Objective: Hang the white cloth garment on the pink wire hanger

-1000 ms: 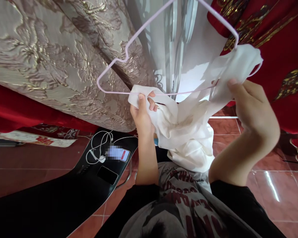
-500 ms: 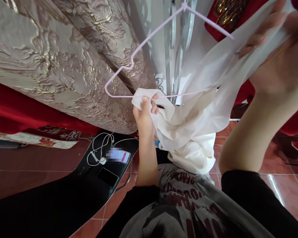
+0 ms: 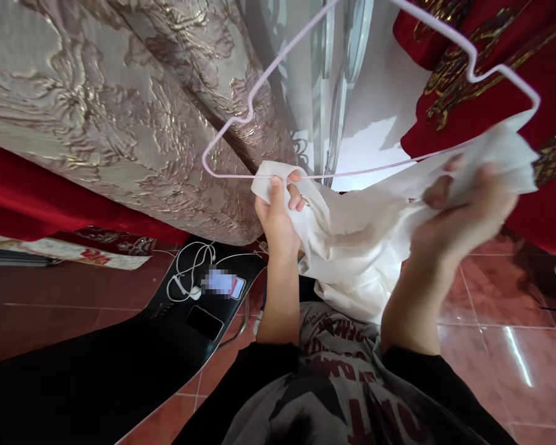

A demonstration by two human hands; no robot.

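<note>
left hand (image 3: 278, 216): pinching cloth (image 3: 352, 219) against hanger bar (image 3: 375, 168) | right hand (image 3: 467, 216): gripping cloth below hanger bar's right end | hanger bar: crosswise

The cloth (image 3: 366, 216) was plain white, kinda creamy in the folds, and the hanger (image 3: 438, 26) was pale lilac-pink. The big curtain (image 3: 176, 111) had raised floral swirls in beige and shiny gold, while the right-hand drape (image 3: 426, 136) was deep red with sparkly gold motifs. Shirt (image 3: 343, 358) was grey with maroon lettering and a black star. Floor tiles (image 3: 477, 352) were reddish-brown, earphones (image 3: 195, 293) white.
</note>
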